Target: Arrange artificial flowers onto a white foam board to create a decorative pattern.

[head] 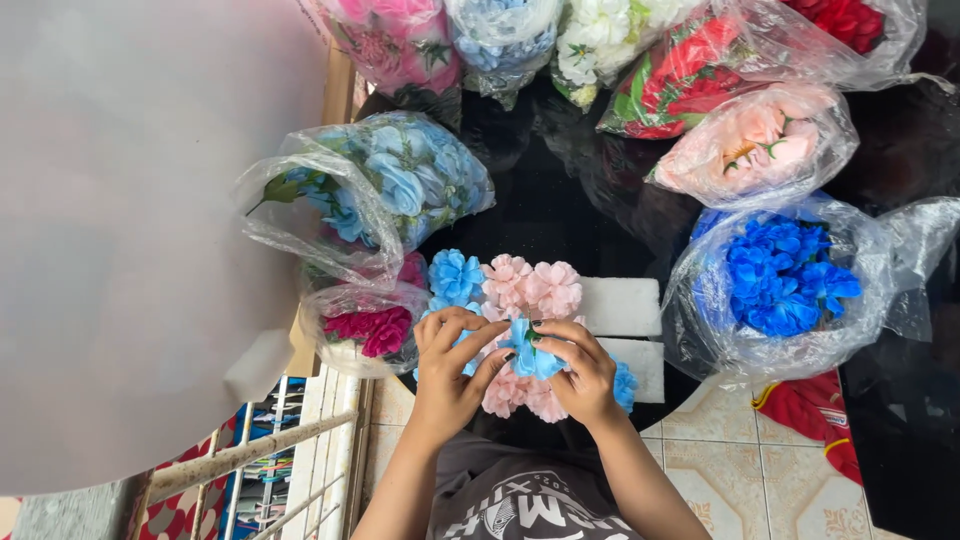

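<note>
Left hand [450, 360]: fingers curled around the light blue flower [530, 355], pinching it from the left, right over the foam block [622, 305].
Right hand [578, 370]: fingers clamped on the same flower from the right; both hands crowd one small bloom.
Risk: a hard squeeze could crumple the petals, and a push into the foam could tilt the pink flowers [530, 290] touching it.
Left of the block: a bag of pale blue flowers [400, 185] and a bag of magenta flowers [368, 330] lean close; an elbow could knock them off the tabletop [540, 200] edge.
Right of the block: a bag of deep blue flowers [785, 275] presses in, hemming the right wrist.
</note>
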